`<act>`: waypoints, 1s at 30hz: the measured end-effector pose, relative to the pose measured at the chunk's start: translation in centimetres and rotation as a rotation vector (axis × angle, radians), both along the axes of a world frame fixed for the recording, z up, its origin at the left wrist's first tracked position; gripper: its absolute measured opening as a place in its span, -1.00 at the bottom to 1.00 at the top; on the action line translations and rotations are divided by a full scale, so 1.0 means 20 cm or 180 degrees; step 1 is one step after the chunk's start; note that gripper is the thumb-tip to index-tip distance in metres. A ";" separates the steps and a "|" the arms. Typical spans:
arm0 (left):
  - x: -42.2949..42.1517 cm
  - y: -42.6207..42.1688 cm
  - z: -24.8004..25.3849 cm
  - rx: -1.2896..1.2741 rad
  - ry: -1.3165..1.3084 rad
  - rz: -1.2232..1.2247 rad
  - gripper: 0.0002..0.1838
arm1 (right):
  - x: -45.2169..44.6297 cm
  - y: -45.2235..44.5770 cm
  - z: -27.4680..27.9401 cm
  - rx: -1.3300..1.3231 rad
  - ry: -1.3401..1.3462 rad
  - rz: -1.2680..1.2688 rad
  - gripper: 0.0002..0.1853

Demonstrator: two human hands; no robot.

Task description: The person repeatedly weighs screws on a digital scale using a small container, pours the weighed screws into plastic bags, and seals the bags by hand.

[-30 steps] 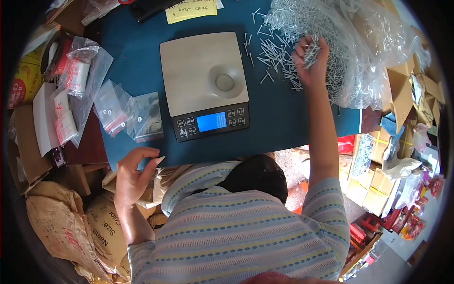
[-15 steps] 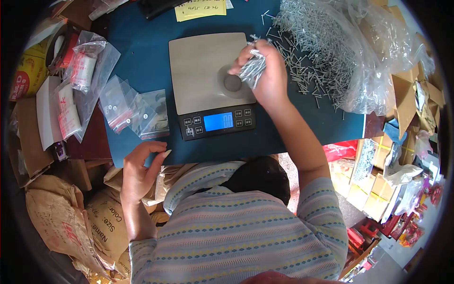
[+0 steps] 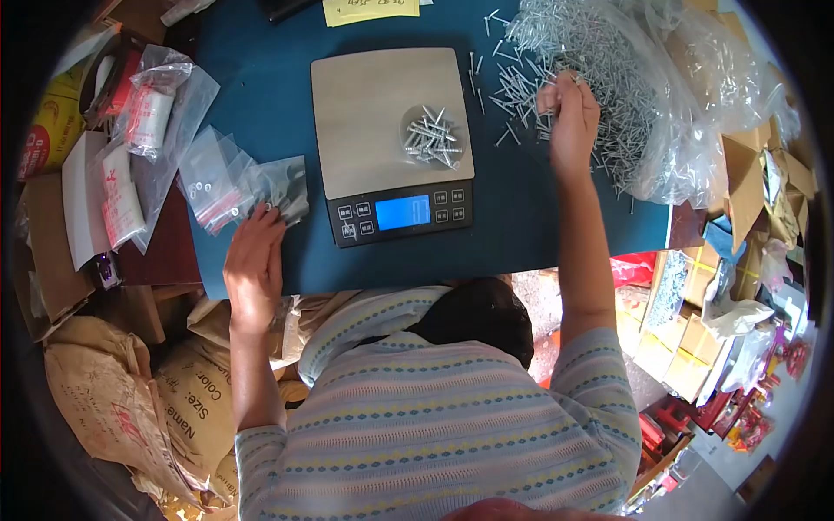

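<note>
A digital scale [image 3: 387,130] with a lit blue display stands on the blue-green table top. Several silver screws [image 3: 432,139] lie in the round dish on its plate. At the left edge of the screw pile [image 3: 608,95], my right hand [image 3: 573,122] has its fingers curled; what they hold, if anything, is hard to make out. My left hand [image 3: 256,256] rests with its fingertips on the near edge of small clear zip bags [image 3: 282,187], fingers close together and pointing forward.
A large clear plastic bag [image 3: 686,95] spreads behind and right of the pile. Wrapped white rolls [image 3: 149,122] lie at the left. A yellow note [image 3: 369,9] sits beyond the scale. Brown paper sacks [image 3: 113,399] are at the lower left.
Screws from my right hand now lie in the scale's dish. That hand has moved back right to the pile. My left hand has moved forward onto the small bags.
</note>
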State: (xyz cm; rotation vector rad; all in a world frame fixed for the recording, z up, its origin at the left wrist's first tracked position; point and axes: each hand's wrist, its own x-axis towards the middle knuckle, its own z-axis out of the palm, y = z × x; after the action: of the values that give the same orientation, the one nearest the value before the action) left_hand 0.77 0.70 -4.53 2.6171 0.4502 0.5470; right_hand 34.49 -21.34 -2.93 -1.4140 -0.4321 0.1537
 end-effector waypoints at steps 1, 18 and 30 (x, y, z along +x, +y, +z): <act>0.00 -0.01 -0.01 -0.0190 -0.0084 0.0145 -0.80 | 0.06 -0.07 -0.04 -0.0499 -0.0288 -0.0058 -0.72; -0.02 0.00 0.21 -0.0386 -0.0534 0.0521 -0.61 | 0.11 -0.33 -0.02 -0.2922 -0.1283 -0.0233 -0.77; 0.03 -0.15 0.25 -0.0901 -0.0465 0.0104 -0.80 | -0.21 -0.03 0.26 -0.2267 -0.1715 0.1583 -0.74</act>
State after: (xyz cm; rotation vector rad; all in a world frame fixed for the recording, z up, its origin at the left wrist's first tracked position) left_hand 1.32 -2.22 0.49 2.2870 0.4857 0.6305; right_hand 30.26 -21.90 2.34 -2.0245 -1.2679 0.3548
